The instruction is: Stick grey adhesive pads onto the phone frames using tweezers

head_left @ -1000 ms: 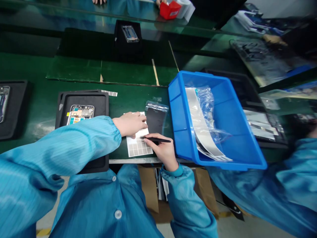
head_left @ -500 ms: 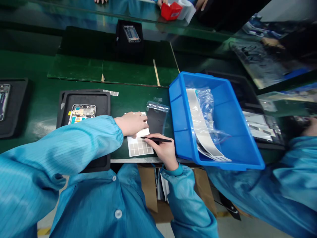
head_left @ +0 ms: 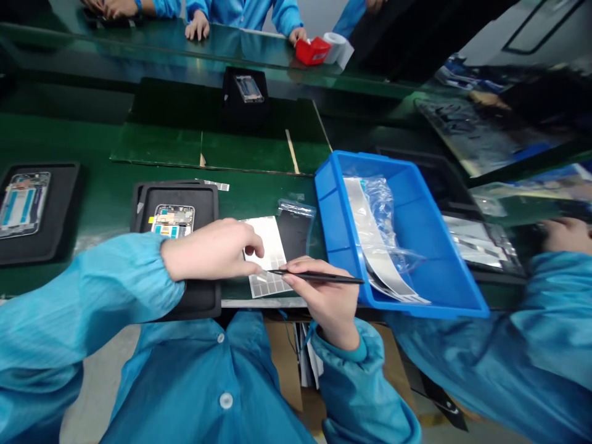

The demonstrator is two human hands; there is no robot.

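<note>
My right hand point(head_left: 326, 296) is closed around a pair of black tweezers point(head_left: 324, 277), whose tips point left over a white sheet of small grey stickers point(head_left: 267, 285). At the tips there is a small pale sticker point(head_left: 261, 277). My left hand point(head_left: 219, 250) is curled, its thumb at the sticker's edge and the index finger bent above; its other fingers are hidden. Under my left forearm sits a black tray point(head_left: 210, 203) with an opened phone point(head_left: 174, 217) in it. A dark sheet in a clear bag point(head_left: 296, 231) lies beside the sticker sheet.
On the right stands a blue bin point(head_left: 330, 216) with silvery strips and clear plastic. Another black tray point(head_left: 60, 209) with a phone frame is at the far left. A further phone frame point(head_left: 250, 89) rests on a black block ahead. Co-workers' hands point(head_left: 198, 26) show across the bench.
My left hand has lifted from the sticker sheet and drawn back to the tweezer tips. The small sticker now shows there, above the sheet. The view has shifted slightly.
</note>
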